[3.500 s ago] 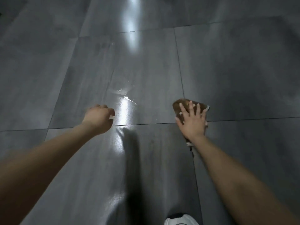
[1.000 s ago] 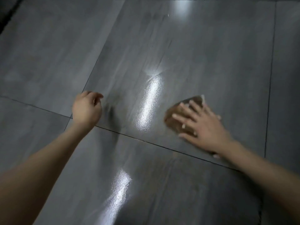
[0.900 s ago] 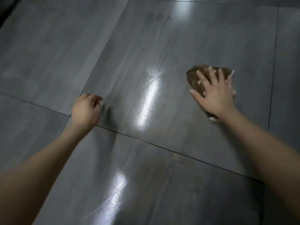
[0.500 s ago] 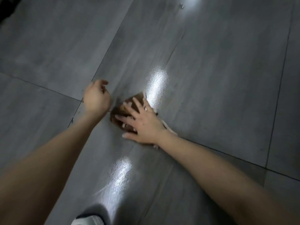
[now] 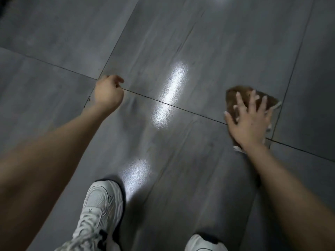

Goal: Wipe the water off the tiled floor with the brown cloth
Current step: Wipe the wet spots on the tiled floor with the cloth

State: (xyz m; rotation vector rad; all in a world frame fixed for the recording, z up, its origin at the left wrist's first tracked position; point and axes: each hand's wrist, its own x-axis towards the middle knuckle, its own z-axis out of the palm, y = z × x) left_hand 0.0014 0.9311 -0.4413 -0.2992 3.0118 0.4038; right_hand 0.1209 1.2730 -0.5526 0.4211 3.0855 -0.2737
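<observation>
The brown cloth lies flat on the grey tiled floor at the right, with a pale edge showing on its right side. My right hand presses down on it with fingers spread, covering most of it. My left hand hovers at the left over a grout line, its fingers loosely curled and holding nothing. Between the two hands the tiles carry a shiny streaked film with a bright light reflection. No separate puddle of water is visible.
My two white sneakers stand on the floor below: the left one at bottom centre, the right one at the bottom edge. Dark grout lines cross the floor diagonally.
My right hand has swept the cloth from beside my left hand far over to the right. The view has tipped down, so both sneakers now show. My left hand stays curled.
</observation>
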